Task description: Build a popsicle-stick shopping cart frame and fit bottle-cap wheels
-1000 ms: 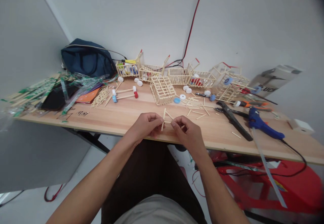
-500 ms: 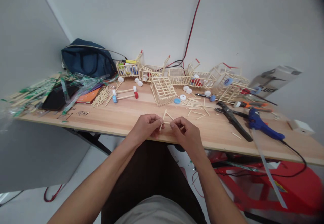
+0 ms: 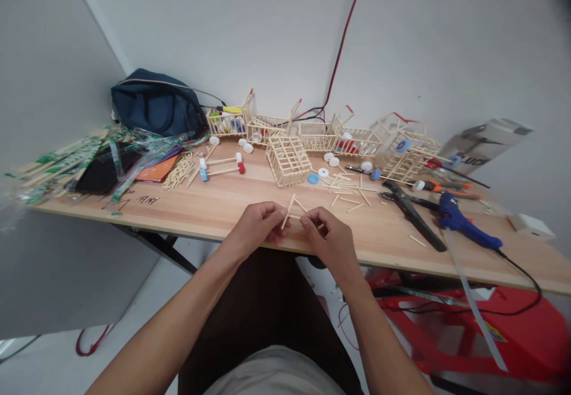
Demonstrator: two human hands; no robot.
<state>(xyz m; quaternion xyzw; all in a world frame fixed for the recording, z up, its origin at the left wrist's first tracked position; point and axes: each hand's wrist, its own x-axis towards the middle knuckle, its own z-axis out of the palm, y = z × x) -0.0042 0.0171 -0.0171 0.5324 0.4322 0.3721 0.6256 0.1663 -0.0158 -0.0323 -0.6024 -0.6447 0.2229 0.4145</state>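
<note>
My left hand (image 3: pixel 256 226) and my right hand (image 3: pixel 328 236) meet over the near edge of the wooden table (image 3: pixel 214 198). Both pinch a small frame of thin wooden sticks (image 3: pixel 292 209) held between them, one stick slanting up from the left fingers. Just beyond lie several loose cut sticks (image 3: pixel 348 193) and a finished stick cage (image 3: pixel 288 160).
More stick cages (image 3: pixel 339 136) line the wall, with bottle caps (image 3: pixel 322 172) and a capped axle pair (image 3: pixel 220 166). Black cutters (image 3: pixel 413 210) and a blue glue gun (image 3: pixel 461 222) lie right. A blue bag (image 3: pixel 156 106) and wrapped chopsticks (image 3: pixel 89 157) fill the left end.
The slanting stick in my left fingers has tilted a little further to the right. Both hands stay in the same spot.
</note>
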